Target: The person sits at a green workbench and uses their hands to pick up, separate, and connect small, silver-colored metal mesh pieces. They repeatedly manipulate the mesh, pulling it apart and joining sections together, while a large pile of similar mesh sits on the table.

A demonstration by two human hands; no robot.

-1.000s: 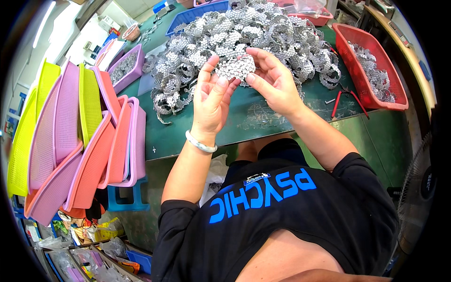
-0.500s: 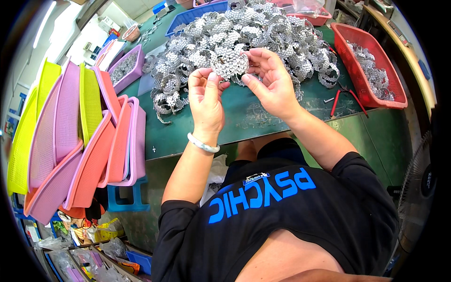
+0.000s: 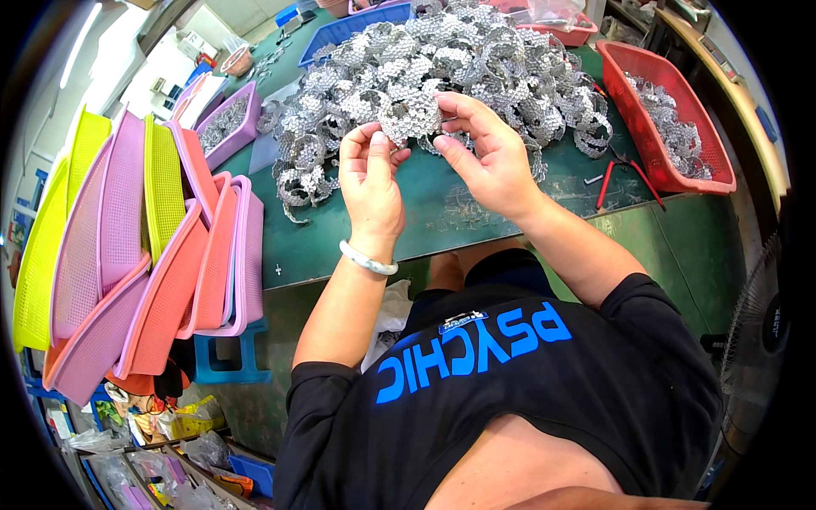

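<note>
Both of my hands hold one silvery perforated metal piece above the green table. My left hand, with a pale bangle on its wrist, pinches the piece's left edge. My right hand grips its right side from above with the fingers curled over it. Just behind the held piece lies a large heap of the same silvery metal pieces, spread across the middle of the table.
A red basket with more metal pieces sits at the right, red-handled pliers beside it. A purple tray and a blue tray stand at the back left. Stacked pink, yellow and purple baskets lean at the left.
My hands have moved closer together and slightly away from me, shifting their grip on the metal piece; the left fingers have gone from spread to pinching its edge.
</note>
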